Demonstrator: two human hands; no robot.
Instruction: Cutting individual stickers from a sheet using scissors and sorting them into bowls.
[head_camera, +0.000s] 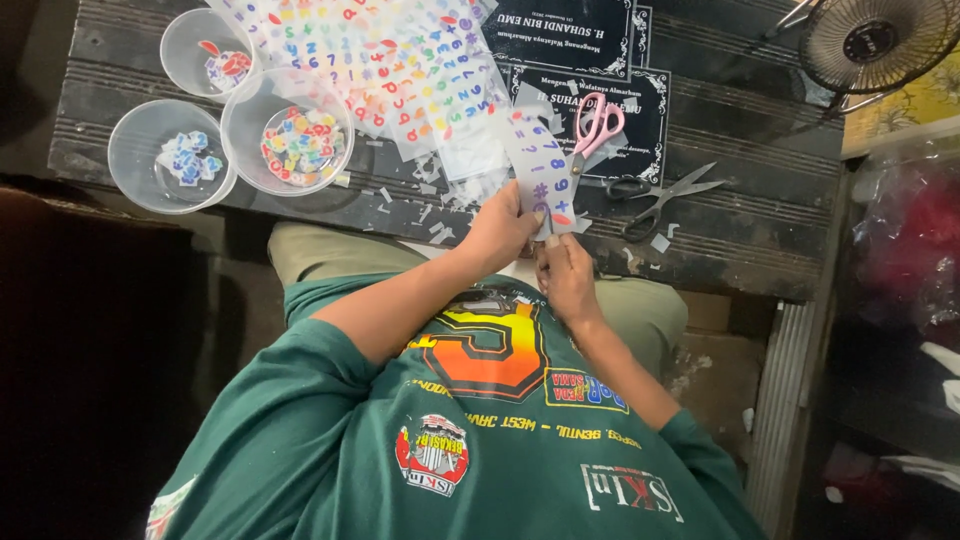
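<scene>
My left hand (497, 232) holds a narrow clear sticker strip (538, 160) with coloured numbers, lifted over the edge of the dark table (740, 235). My right hand (566, 280) is just below it, its fingertips pinched on the strip's lower end. What lies between those fingertips is hidden. Pink-handled scissors (600, 126) lie on the table right behind the strip. Black-handled scissors (662, 196) lie to their right. Both my forearms reach out from my green printed shirt.
Three clear plastic cups (288, 130) (170, 156) (208, 52) hold cut stickers at the table's left. A large sheet of coloured letter and number stickers (390, 60) lies behind them, beside black printed plaques (645, 115). Paper scraps (440, 190) litter the table. A small fan (880, 40) stands top right.
</scene>
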